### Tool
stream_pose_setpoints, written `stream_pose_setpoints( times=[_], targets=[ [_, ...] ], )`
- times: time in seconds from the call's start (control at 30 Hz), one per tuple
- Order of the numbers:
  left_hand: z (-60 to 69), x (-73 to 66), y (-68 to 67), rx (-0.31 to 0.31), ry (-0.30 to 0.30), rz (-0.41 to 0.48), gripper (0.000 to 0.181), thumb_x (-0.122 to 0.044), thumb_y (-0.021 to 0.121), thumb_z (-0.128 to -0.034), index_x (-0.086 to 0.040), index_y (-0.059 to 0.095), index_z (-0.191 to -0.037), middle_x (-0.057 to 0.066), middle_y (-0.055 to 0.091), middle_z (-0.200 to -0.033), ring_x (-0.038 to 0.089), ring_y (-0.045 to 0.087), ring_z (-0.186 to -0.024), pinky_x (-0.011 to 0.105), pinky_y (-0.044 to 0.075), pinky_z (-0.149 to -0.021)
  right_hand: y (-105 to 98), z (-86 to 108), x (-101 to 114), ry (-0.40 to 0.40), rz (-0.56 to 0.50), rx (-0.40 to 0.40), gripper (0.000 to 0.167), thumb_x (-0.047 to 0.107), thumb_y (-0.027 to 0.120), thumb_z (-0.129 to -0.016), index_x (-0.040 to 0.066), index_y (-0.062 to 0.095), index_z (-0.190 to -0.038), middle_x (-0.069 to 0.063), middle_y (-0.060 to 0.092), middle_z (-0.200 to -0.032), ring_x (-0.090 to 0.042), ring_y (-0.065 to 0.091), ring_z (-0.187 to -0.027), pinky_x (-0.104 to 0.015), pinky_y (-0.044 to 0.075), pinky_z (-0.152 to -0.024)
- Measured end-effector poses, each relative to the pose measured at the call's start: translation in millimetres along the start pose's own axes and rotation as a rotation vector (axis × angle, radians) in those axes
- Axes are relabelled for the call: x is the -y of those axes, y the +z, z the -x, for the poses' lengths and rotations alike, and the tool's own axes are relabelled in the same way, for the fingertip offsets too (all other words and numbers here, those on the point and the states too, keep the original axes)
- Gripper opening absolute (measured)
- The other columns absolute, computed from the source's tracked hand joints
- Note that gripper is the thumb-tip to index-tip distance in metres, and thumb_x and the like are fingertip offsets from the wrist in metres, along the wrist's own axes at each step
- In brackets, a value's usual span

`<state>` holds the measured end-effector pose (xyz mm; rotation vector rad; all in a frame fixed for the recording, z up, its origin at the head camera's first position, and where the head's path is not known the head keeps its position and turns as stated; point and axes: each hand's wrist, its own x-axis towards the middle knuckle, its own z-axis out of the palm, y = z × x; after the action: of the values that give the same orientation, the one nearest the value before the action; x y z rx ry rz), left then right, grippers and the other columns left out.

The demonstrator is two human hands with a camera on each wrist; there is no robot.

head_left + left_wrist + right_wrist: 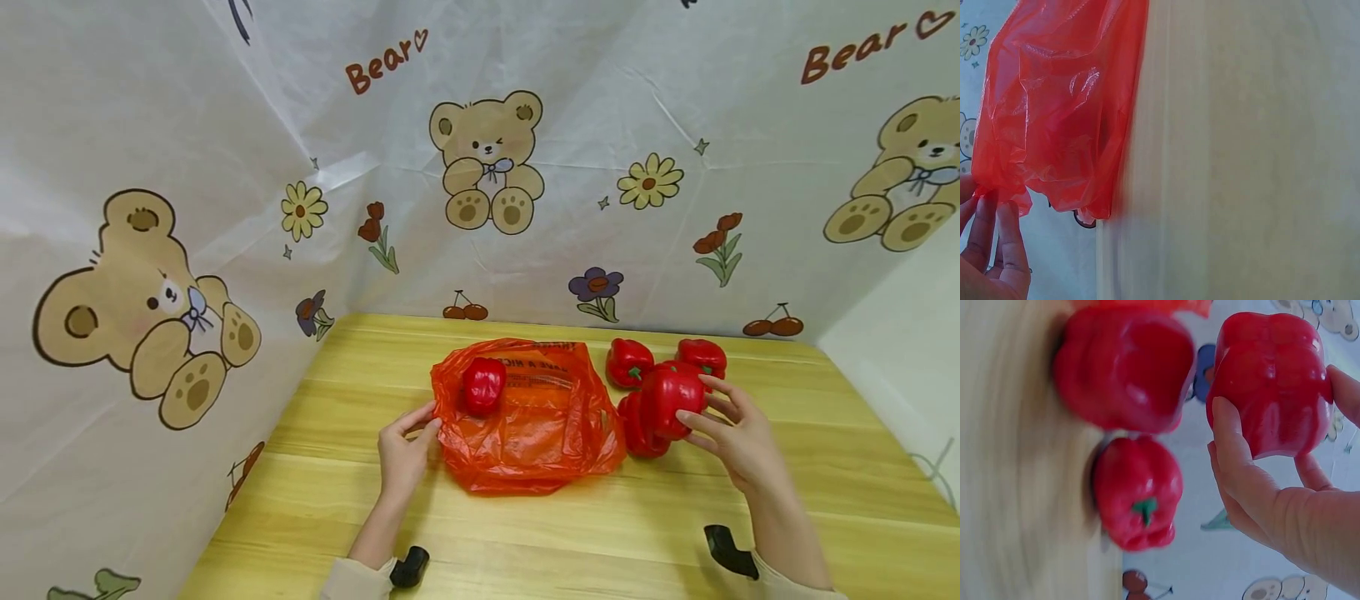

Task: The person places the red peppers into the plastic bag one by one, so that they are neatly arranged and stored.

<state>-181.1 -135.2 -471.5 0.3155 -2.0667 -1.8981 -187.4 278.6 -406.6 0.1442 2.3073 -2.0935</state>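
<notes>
My right hand grips a red bell pepper, lifted above the table with fingers and thumb on opposite sides, as the right wrist view also shows. Below and behind it are more red bell peppers: one with a green stem, one at the back right, and one partly covered. An orange-red plastic bag lies to their left, its mouth spread. One red bell pepper sits at the bag's left side. With thumb and fingertips my left hand pinches the bag's left edge.
The wood-grain table meets a pale sheet printed with bears and flowers at the back and left. A white wall and a thin cable are at the right. Each wrist has a black device near the sleeve.
</notes>
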Motion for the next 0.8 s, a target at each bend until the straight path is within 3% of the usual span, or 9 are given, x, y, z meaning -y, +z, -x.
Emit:
stream_pose_setpoints(
  times=[0.13,0.4,0.5,0.67,0.8],
  targets=[
    [-0.4,-0.9,0.5,-0.004,-0.015,-0.002,0.027,0.005,0.068,-0.086,0.004,0.071,-0.112,0.025,0.07,-0.105,0.029,0.063,-0.095,0.012,0.05,-0.064,18.8,-5.7,10.6,-0.001,0.037,0.024,0.069,0.014,0.071,-0.089,0.017,0.034,-0.147,-0.007,0.036,-0.132,0.001,0.057,-0.094,-0.029,0.059,-0.075],
    [1.9,0.6,0.3,0.0,0.028,0.007,0.026,0.001,0.07,-0.0861,-0.001,0.073,-0.112,0.021,0.071,-0.104,0.027,0.064,-0.094,0.013,0.051,-0.066,61.8,-21.0,25.8,-0.016,0.08,0.065,0.072,0.018,0.069,-0.091,0.011,0.029,-0.15,-0.021,0.029,-0.149,-0.001,0.057,-0.097,-0.026,0.058,-0.076],
    [2.0,1.4,0.9,0.0,0.032,0.006,0.026,0.002,0.07,-0.0857,-0.001,0.073,-0.112,0.021,0.071,-0.102,0.031,0.064,-0.094,0.014,0.051,-0.066,78.6,-26.1,27.2,-0.009,0.084,0.085,0.071,0.016,0.068,-0.092,0.011,0.029,-0.151,-0.022,0.031,-0.15,-0.011,0.056,-0.105,-0.026,0.058,-0.078],
    [1.8,2.3,1.6,-0.003,0.03,-0.006,0.026,0.003,0.07,-0.0854,-0.001,0.073,-0.111,0.02,0.071,-0.101,0.032,0.064,-0.094,0.014,0.051,-0.066,105.7,-33.5,23.8,0.017,0.091,0.107,0.07,0.012,0.068,-0.091,0.011,0.031,-0.151,-0.022,0.035,-0.151,-0.039,0.049,-0.127,-0.03,0.058,-0.081],
    [0.8,2.8,1.3,-0.008,0.034,-0.02,0.026,0.002,0.07,-0.0856,-0.001,0.074,-0.111,0.019,0.072,-0.101,0.024,0.065,-0.09,0.014,0.051,-0.066,126.3,-40.5,18.4,0.047,0.086,0.123,0.068,0.009,0.068,-0.09,0.011,0.033,-0.149,-0.023,0.035,-0.151,-0.044,0.044,-0.132,-0.037,0.057,-0.085]
  ],
)
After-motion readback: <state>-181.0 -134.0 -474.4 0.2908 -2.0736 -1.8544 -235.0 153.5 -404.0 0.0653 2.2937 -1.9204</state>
